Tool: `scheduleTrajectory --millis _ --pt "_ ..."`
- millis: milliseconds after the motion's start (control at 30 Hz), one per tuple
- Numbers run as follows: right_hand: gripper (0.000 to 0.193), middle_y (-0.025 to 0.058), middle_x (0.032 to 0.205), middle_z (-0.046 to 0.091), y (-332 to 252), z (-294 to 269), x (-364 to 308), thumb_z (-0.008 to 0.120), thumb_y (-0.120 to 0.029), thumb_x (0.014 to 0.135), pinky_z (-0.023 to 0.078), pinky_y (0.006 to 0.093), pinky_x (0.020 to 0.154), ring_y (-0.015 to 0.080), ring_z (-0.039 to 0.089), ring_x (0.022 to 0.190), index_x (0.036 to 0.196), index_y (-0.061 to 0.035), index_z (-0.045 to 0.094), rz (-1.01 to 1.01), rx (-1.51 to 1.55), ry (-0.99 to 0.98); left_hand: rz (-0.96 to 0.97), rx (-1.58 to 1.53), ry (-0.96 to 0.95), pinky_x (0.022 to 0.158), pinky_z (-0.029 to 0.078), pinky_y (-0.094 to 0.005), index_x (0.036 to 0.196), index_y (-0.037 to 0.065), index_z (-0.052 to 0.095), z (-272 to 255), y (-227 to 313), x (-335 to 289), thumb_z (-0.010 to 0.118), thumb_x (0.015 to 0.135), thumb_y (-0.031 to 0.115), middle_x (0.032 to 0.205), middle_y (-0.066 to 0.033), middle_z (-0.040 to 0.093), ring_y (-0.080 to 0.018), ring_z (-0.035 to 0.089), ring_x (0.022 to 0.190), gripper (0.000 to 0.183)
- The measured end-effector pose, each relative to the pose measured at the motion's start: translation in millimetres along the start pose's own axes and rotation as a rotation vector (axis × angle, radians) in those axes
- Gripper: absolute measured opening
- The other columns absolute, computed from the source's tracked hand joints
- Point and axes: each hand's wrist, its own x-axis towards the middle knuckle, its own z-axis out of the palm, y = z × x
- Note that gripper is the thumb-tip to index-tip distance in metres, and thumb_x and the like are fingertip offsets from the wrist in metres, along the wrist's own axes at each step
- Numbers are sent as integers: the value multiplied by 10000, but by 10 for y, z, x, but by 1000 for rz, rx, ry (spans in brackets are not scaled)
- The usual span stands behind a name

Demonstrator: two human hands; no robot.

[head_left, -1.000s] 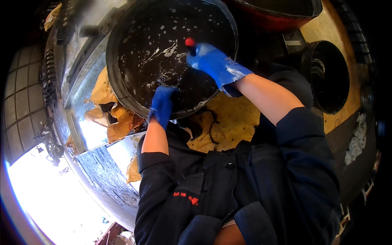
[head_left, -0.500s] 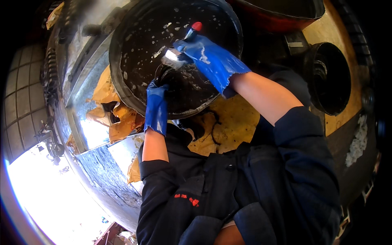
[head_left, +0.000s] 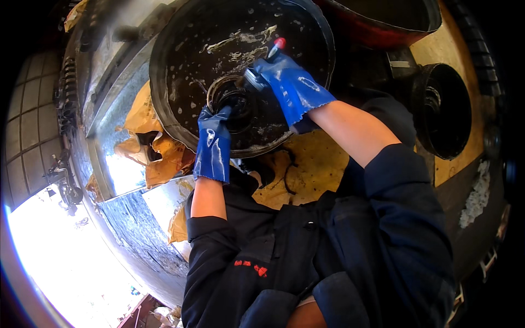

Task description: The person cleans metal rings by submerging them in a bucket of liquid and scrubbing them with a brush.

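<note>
A wide, round black tub point(head_left: 155, 90) holds dark liquid with pale bubbles and streaks of foam. My left hand point(head_left: 212, 143), in a blue rubber glove, is closed on the near left side of a dark ring-shaped part point(head_left: 217, 86) inside the tub. The part's lower portion is hard to make out. Gripped in my right hand point(head_left: 292, 85), also gloved in blue, is a flat brush point(head_left: 254, 80) with a metal band and a red-tipped handle. Its bristles are at the right edge of the ring; whether they touch it I cannot tell.
A red tub point(head_left: 383, 34) with a dark rim stands at the far right. Below it a black bucket point(head_left: 444, 109) lies with its mouth visible. Torn brown paper point(head_left: 167, 158) sits against the tub's left side, and stained yellow-brown board point(head_left: 306, 175) lies in front.
The ring-shaped part has come into clearer view above the liquid. My right hand and the brush have shifted slightly right and down, closer to the ring. Foam streaks have spread across the liquid.
</note>
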Motion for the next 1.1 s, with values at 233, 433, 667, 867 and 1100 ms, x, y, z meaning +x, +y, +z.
scheduleTrajectory --millis 233,433,667,867,1100 --pt "348 197 962 745 -113 -32 -161 686 -319 889 550 420 841 320 720 891 1059 -19 740 26 -530 24 -157 -191 -42 1004 598 -538 1365 -86 544 -220 54 200 570 997 -33 1320 -261 645 -411 662 1181 373" --pt "343 145 882 703 -159 5 -238 684 -326 928 491 338 805 218 641 830 1040 -5 726 -94 31 -220 463 1100 -155 1054 539 -451 1369 11 596 -186 54 62 586 953 -21 1307 -220 673 -367 669 1196 418" --pt "323 144 970 744 -393 251 -512 682 -347 945 537 362 859 247 708 907 1099 -68 733 68 -364 -231 459 996 -114 1058 518 -392 1356 71 648 -350 30 204 530 921 -49 1343 -213 660 -344 655 1235 466" --pt "350 192 989 750 -164 -98 -198 656 -348 935 565 419 887 351 729 947 1122 -64 740 14 -576 12 15 -48 -54 1011 569 -372 1321 -43 619 63 86 23 571 1006 -7 1269 -207 697 -320 707 1136 321" --pt "400 70 839 719 -350 -50 -59 770 -426 909 525 329 772 150 650 774 1041 -49 755 -38 -146 -48 -100 -282 -34 1002 592 -445 1293 -82 617 -269 147 65 625 985 -22 1237 -213 699 -342 701 1113 313"
